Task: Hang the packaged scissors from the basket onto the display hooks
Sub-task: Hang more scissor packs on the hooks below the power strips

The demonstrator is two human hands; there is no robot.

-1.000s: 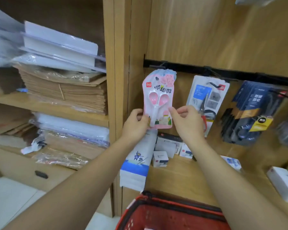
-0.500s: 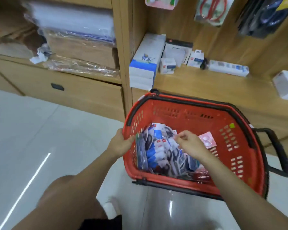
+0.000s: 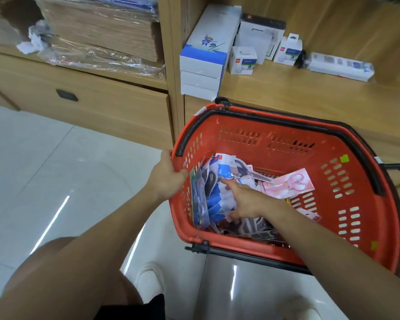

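Observation:
The red basket stands on the floor in front of the wooden shelf. Inside lie several packaged scissors: blue-and-white packs standing on edge at the left, a black-handled pair on top, and a pink pack lying flat to the right. My left hand grips the basket's left rim, thumb inside. My right hand reaches into the basket and rests on the blue-and-white packs with its index finger stretched out. The display hooks are out of view.
White boxes and small cartons sit on the low shelf behind the basket. To the left are plastic-wrapped brown paper stacks above a drawer. My knee and a white shoe are on the tiled floor below.
A second ago both hands held a pink scissors pack up at a hook. The view has dropped to the basket; my left hand took the rim and my right hand went in among the packs.

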